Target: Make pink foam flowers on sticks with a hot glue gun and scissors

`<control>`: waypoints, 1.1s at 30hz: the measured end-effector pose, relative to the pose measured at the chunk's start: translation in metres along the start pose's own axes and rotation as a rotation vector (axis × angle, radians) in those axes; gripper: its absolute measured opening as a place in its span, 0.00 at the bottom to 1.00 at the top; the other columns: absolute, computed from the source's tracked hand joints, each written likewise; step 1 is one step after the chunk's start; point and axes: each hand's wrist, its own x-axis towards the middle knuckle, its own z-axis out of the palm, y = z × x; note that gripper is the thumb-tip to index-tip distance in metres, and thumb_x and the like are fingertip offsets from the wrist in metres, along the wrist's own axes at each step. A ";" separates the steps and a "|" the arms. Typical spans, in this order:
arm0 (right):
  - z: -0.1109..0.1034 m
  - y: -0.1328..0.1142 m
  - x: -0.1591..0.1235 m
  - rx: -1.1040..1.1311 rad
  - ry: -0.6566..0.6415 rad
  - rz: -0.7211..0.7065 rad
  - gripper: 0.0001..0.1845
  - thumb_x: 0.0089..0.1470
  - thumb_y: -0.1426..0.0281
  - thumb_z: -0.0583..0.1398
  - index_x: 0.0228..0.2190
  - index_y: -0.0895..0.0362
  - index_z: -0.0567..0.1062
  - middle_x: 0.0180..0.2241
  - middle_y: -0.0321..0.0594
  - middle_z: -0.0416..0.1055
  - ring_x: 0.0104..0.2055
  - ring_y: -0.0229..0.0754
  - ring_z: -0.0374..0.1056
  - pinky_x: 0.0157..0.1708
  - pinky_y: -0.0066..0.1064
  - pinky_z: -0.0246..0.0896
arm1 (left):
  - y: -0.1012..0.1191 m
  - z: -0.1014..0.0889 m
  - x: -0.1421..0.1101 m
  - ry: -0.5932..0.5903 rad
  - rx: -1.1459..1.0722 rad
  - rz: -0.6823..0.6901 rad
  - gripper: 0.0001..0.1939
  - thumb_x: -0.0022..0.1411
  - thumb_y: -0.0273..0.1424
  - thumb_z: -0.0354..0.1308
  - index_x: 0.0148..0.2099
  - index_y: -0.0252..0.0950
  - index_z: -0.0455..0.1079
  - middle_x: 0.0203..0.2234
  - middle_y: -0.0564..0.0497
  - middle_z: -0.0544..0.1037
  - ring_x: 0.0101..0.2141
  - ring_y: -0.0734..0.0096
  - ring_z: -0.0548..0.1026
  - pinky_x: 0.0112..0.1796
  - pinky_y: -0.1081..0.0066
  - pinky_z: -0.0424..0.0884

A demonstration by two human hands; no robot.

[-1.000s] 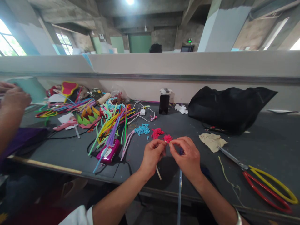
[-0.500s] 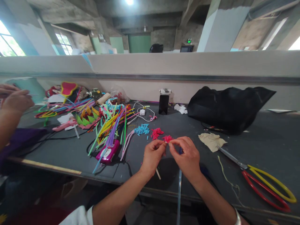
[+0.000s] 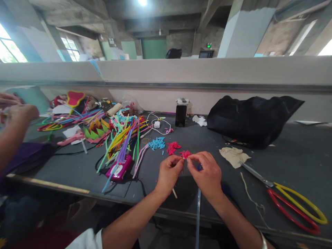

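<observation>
My left hand [image 3: 169,173] and my right hand [image 3: 206,174] meet over the dark table [image 3: 298,155], fingertips pinched together on a small red fuzzy piece [image 3: 185,154]. A thin pale stick [image 3: 175,193] pokes out below my left palm. A clear tube [image 3: 198,211] runs down from under my right hand, with a bit of blue at its top. Loose red bits [image 3: 172,147] and blue bits [image 3: 157,142] lie just beyond my hands.
Coloured pipe cleaners [image 3: 121,135] spread at left beside a magenta device [image 3: 119,168]. Red-and-yellow scissors [image 3: 290,197] lie at right near a beige scrap [image 3: 234,155]. A black bag [image 3: 251,117] and a dark bottle [image 3: 181,112] stand behind. Another person's hands [image 3: 18,112] work at far left.
My hands stay pinched on the red piece with almost no movement. The other person's hands at far left have shifted slightly.
</observation>
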 end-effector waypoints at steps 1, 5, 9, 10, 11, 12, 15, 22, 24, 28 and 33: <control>0.000 0.000 0.000 -0.005 0.002 0.000 0.03 0.54 0.72 0.60 0.29 0.53 0.74 0.30 0.35 0.72 0.35 0.40 0.66 0.37 0.32 0.61 | 0.000 0.000 0.000 -0.002 0.002 0.004 0.09 0.55 0.35 0.61 0.29 0.34 0.73 0.16 0.57 0.68 0.20 0.78 0.63 0.22 0.76 0.56; 0.001 0.000 0.000 -0.027 0.010 0.000 0.04 0.53 0.72 0.60 0.28 0.53 0.73 0.29 0.35 0.71 0.35 0.40 0.66 0.37 0.32 0.61 | 0.001 0.000 -0.001 -0.002 0.025 0.021 0.08 0.54 0.34 0.61 0.29 0.34 0.73 0.17 0.56 0.69 0.20 0.77 0.63 0.23 0.76 0.58; 0.000 0.001 0.000 -0.041 0.015 -0.008 0.03 0.52 0.73 0.61 0.28 0.53 0.73 0.29 0.35 0.71 0.35 0.40 0.66 0.38 0.32 0.61 | -0.001 0.001 -0.001 0.006 0.037 0.040 0.08 0.54 0.34 0.61 0.29 0.34 0.74 0.18 0.56 0.70 0.21 0.77 0.64 0.24 0.75 0.59; 0.000 0.001 0.000 -0.046 0.015 -0.011 0.03 0.52 0.73 0.61 0.28 0.53 0.73 0.29 0.35 0.71 0.35 0.40 0.66 0.38 0.32 0.61 | -0.001 0.001 -0.001 0.010 0.039 0.045 0.07 0.54 0.33 0.61 0.29 0.34 0.74 0.18 0.55 0.70 0.21 0.76 0.64 0.24 0.75 0.59; 0.000 0.001 0.000 -0.052 0.014 -0.013 0.03 0.52 0.73 0.60 0.28 0.53 0.73 0.29 0.35 0.71 0.35 0.40 0.66 0.38 0.32 0.61 | -0.001 0.001 -0.001 0.011 0.042 0.047 0.07 0.53 0.33 0.61 0.29 0.34 0.74 0.18 0.55 0.70 0.21 0.76 0.64 0.24 0.75 0.60; -0.001 0.000 0.001 -0.057 0.012 -0.014 0.04 0.52 0.74 0.60 0.28 0.53 0.73 0.29 0.35 0.71 0.35 0.40 0.65 0.38 0.32 0.61 | -0.001 0.001 -0.001 0.014 0.043 0.046 0.07 0.53 0.33 0.61 0.29 0.34 0.74 0.18 0.55 0.70 0.21 0.76 0.64 0.24 0.75 0.60; -0.001 0.000 0.001 -0.067 0.003 -0.011 0.04 0.52 0.74 0.60 0.27 0.53 0.73 0.28 0.35 0.70 0.34 0.40 0.65 0.36 0.32 0.60 | 0.000 0.002 -0.001 0.016 0.042 0.037 0.07 0.53 0.33 0.61 0.28 0.34 0.73 0.18 0.56 0.69 0.21 0.76 0.64 0.23 0.75 0.59; -0.001 0.001 0.001 -0.063 -0.012 0.011 0.04 0.52 0.73 0.60 0.27 0.53 0.72 0.28 0.36 0.70 0.35 0.41 0.65 0.36 0.32 0.60 | 0.002 0.002 -0.003 0.009 0.040 0.033 0.07 0.54 0.33 0.61 0.28 0.34 0.74 0.17 0.56 0.69 0.21 0.76 0.64 0.23 0.76 0.58; -0.001 0.001 0.001 -0.058 -0.018 0.023 0.04 0.53 0.73 0.60 0.27 0.53 0.73 0.28 0.36 0.70 0.35 0.41 0.65 0.36 0.32 0.60 | 0.003 0.003 -0.003 0.013 0.036 0.033 0.08 0.54 0.33 0.61 0.27 0.34 0.73 0.17 0.56 0.69 0.20 0.76 0.63 0.24 0.76 0.59; -0.002 0.001 0.002 -0.047 -0.032 0.050 0.04 0.54 0.71 0.60 0.29 0.53 0.75 0.29 0.36 0.71 0.35 0.41 0.66 0.36 0.32 0.61 | 0.002 0.002 -0.003 0.015 0.026 0.036 0.08 0.54 0.34 0.61 0.28 0.35 0.73 0.17 0.56 0.69 0.20 0.76 0.63 0.24 0.76 0.59; -0.007 -0.002 0.004 -0.020 0.002 0.028 0.04 0.55 0.69 0.60 0.34 0.52 0.75 0.31 0.36 0.72 0.36 0.40 0.67 0.38 0.33 0.62 | 0.000 0.001 -0.001 0.013 0.023 0.020 0.09 0.55 0.36 0.61 0.28 0.34 0.73 0.16 0.56 0.68 0.20 0.77 0.63 0.23 0.76 0.57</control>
